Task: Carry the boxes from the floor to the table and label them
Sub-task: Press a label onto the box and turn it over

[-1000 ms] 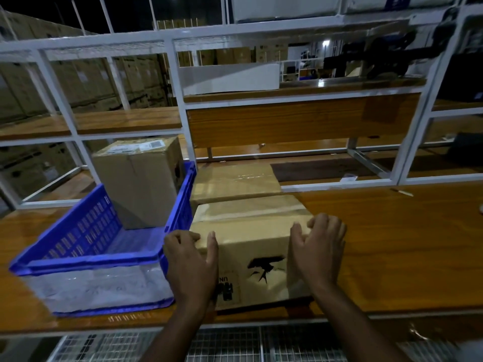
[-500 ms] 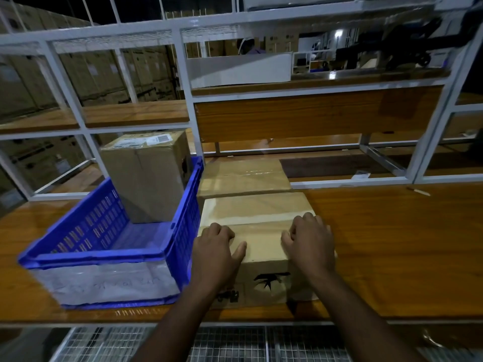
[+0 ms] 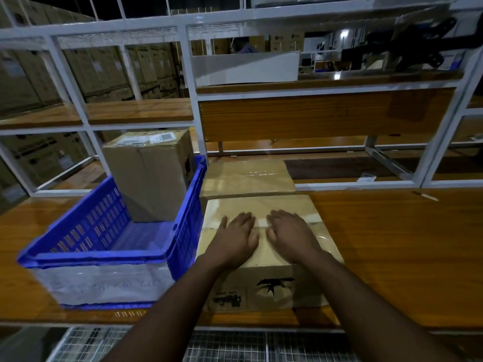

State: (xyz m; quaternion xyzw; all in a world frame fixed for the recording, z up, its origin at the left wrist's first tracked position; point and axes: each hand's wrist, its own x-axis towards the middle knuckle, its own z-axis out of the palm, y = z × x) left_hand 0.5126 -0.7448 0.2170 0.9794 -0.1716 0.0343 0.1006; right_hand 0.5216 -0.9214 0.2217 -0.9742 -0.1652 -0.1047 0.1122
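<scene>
The near box [image 3: 264, 257] is being rested at the front edge of the bench [image 3: 392, 244], just right of the blue crate [image 3: 104, 246], its long axis running from the front edge toward the back. Both hands are being laid flat on its lid, fingers straight, nothing gripped: the left hand [image 3: 235, 235] and the right hand [image 3: 290, 233] side by side near the taped seam. Neither is judged nearer; the box is lying directly beneath both.
</scene>
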